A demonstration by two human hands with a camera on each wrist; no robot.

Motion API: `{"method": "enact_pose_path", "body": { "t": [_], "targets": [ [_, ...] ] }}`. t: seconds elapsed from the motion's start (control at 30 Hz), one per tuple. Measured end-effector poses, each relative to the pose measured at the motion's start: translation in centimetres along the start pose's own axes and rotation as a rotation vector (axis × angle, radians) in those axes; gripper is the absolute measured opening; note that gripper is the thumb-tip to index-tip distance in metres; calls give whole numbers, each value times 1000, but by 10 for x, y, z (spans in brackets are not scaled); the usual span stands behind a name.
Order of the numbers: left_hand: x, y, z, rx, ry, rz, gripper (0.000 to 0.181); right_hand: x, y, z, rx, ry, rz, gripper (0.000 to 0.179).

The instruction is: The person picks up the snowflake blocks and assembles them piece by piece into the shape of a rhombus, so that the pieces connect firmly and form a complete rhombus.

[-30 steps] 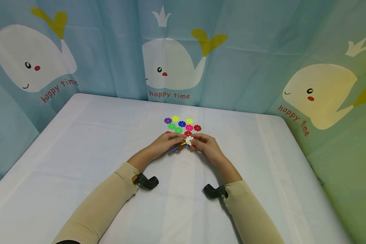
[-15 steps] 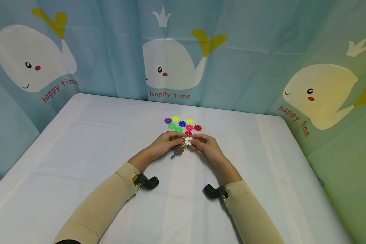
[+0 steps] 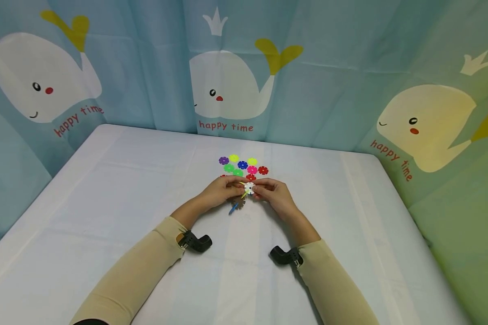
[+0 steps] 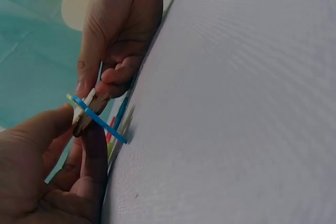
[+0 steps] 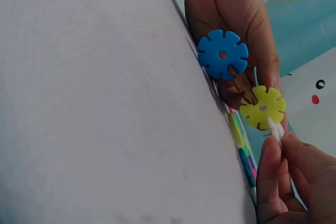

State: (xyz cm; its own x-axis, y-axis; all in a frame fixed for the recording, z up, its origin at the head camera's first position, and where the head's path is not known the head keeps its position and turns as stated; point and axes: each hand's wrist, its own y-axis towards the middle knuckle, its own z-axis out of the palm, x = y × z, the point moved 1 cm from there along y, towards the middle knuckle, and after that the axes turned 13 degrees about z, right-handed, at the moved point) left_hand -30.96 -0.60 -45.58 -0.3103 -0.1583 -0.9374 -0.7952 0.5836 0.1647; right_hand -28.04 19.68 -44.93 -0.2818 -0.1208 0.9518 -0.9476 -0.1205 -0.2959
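Observation:
Both hands meet over the table around a small chain of notched plastic discs. At one end, my right hand (image 3: pixel 277 196) pinches the white disc (image 3: pixel 249 188) between thumb and fingers. My left hand (image 3: pixel 219 192) holds the chain at the yellow disc (image 5: pixel 263 107), its thumb and fingertips right at that disc's edge. A brown disc (image 5: pixel 243 86) is slotted between the yellow one and a blue disc (image 5: pixel 222 54), which forms the free end. From the left wrist, the blue disc (image 4: pixel 105 124) shows edge-on, crossing the brown disc (image 4: pixel 94 115).
Just beyond the hands lie several loose discs flat on the white table (image 3: pixel 146 253), among them a purple disc (image 3: pixel 224 160), a blue disc (image 3: pixel 242 165), a pink disc (image 3: pixel 252 170) and a red disc (image 3: pixel 263 170). A whale-print curtain (image 3: pixel 333 90) hangs behind the table.
The chain's blue and brown end has swung down toward the near side, out from beside the left fingers. The white disc has shifted slightly left with the right fingers. The loose discs stay put.

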Motion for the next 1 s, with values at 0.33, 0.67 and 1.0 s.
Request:
{"method": "enact_pose_path", "body": {
  "t": [0.33, 0.67, 1.0],
  "targets": [
    [2, -1, -4, 41, -43, 16, 38, -1, 2, -2, -17, 9, 20, 33],
    [2, -1, -3, 17, -22, 6, 39, 0, 0, -1, 7, -8, 5, 33],
    [2, -2, 0, -25, -22, 18, 37, 0, -1, -1, 5, -13, 6, 34]
  ]
}}
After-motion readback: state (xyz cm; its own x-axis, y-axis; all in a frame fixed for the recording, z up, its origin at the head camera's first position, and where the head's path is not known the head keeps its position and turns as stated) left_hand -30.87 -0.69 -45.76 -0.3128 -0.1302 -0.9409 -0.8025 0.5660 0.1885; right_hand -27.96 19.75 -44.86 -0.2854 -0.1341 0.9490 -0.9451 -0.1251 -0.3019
